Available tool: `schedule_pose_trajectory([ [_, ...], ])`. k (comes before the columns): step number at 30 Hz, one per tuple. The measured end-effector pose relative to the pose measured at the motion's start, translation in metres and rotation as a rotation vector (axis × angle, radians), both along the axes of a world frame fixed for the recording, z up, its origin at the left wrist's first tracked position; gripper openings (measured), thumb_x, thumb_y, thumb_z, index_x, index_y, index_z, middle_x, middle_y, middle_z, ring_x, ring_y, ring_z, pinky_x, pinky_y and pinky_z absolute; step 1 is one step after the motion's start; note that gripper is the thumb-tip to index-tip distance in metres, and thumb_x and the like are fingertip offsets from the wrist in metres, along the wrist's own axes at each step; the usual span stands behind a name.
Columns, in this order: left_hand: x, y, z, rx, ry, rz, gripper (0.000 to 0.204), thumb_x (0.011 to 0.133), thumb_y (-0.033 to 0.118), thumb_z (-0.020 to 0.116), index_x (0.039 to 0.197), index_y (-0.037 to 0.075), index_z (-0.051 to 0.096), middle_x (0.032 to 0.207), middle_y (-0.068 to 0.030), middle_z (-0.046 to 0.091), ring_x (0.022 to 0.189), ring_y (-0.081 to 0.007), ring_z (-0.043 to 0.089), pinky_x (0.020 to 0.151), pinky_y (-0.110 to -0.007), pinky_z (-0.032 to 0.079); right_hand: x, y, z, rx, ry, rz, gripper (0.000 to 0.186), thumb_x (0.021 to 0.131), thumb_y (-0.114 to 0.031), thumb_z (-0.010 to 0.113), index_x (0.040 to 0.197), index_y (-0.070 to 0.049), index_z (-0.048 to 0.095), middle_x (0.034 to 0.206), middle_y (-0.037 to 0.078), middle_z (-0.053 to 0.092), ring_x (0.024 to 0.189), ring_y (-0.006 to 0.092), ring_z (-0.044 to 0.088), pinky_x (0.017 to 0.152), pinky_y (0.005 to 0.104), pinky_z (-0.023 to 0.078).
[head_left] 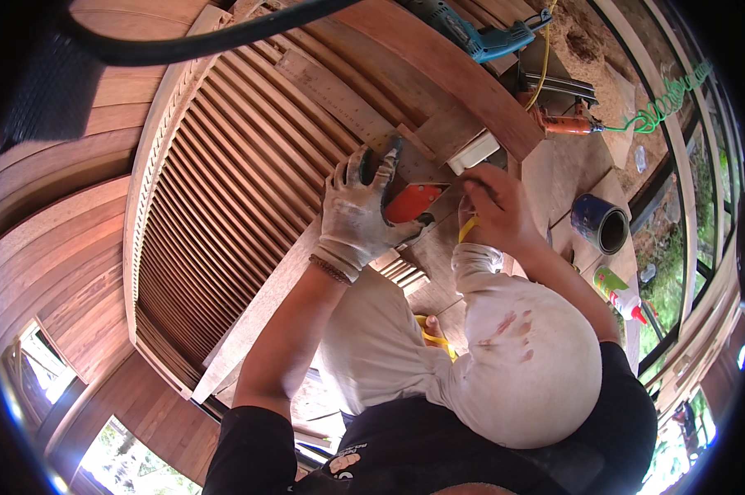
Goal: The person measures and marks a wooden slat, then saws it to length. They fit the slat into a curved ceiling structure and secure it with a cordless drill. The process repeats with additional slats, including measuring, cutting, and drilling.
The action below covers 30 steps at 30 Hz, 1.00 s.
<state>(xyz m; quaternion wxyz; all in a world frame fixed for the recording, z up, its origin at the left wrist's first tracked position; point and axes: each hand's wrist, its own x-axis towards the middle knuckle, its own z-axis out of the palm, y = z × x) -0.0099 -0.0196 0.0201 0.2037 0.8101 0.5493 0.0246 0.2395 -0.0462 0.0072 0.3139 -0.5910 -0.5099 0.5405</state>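
Note:
My left hand (357, 210), in a worn whitish glove with dark fingertips, is spread at the edge of a slatted wooden panel (249, 157). Between its thumb and forefinger lies a flat orange-red piece (413, 203) with small holes; the palm hides one end, and its kind is unclear. My ungloved right hand (498, 206) is closed, fingertips pinched together just right of that piece. What they hold, if anything, is too small to make out. Beyond them sits a pale box-shaped block (474, 153). A long flat ruler-like strip (331, 97) lies across the slats.
A teal power tool (479, 37) lies at the far edge, near an orange air tool (568, 124) with a coiled green hose (665, 103). To the right are a dark blue can (599, 223) and a white bottle with a red tip (624, 293). A curved board (455, 70) crosses the far side.

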Motion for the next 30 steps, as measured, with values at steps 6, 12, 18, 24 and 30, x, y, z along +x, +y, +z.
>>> schedule_pose_trajectory([
  [6,0.001,0.001,0.001,-0.004,0.006,0.006,0.119,0.057,0.06,0.085,0.159,0.022,0.038,0.15,-0.0248,0.043,0.138,-0.0437,0.042,0.115,-0.055,0.033,-0.015,0.034,0.022,0.388,-0.271,0.09,0.018,0.093,-0.005,0.062,0.111,-0.002,0.062,0.086,0.019,0.068,0.076,0.0371,0.069,0.065,0.0446,0.053],
  [12,0.003,0.001,0.004,-0.023,0.031,0.02,0.117,0.055,0.058,0.086,0.157,0.019,0.042,0.15,-0.0251,0.043,0.137,-0.0445,0.042,0.114,-0.055,0.035,-0.037,0.07,0.012,0.633,-0.308,0.158,0.01,0.09,-0.008,0.067,0.096,-0.003,0.06,0.08,0.018,0.068,0.071,0.0408,0.067,0.06,0.0491,0.052],
  [18,0.002,0.002,0.004,-0.02,-0.019,0.024,0.116,0.054,0.056,0.088,0.154,0.017,0.045,0.148,-0.0243,0.044,0.136,-0.0445,0.043,0.113,-0.055,0.036,-0.048,0.077,0.007,0.646,-0.339,0.169,0.007,0.089,-0.009,0.068,0.091,-0.005,0.062,0.079,0.016,0.068,0.07,0.0396,0.067,0.06,0.0487,0.053],
  [24,0.004,0.006,0.006,0.016,-0.051,-0.006,0.113,0.058,0.053,0.087,0.154,0.01,0.045,0.137,-0.0241,0.057,0.132,-0.0435,0.05,0.112,-0.054,0.038,-0.048,0.079,0.009,0.65,-0.363,0.237,0.007,0.086,-0.009,0.067,0.09,-0.004,0.063,0.078,0.015,0.067,0.073,0.0389,0.067,0.062,0.0488,0.054],
  [30,0.003,0.001,0.005,0.067,0.028,0.002,0.115,0.056,0.053,0.088,0.154,0.011,0.046,0.138,-0.029,0.054,0.129,-0.0459,0.051,0.111,-0.054,0.04,-0.025,0.062,0.034,0.497,-0.557,0.463,0.009,0.082,-0.008,0.066,0.09,-0.004,0.065,0.08,0.016,0.068,0.076,0.0397,0.069,0.066,0.0484,0.056],
])
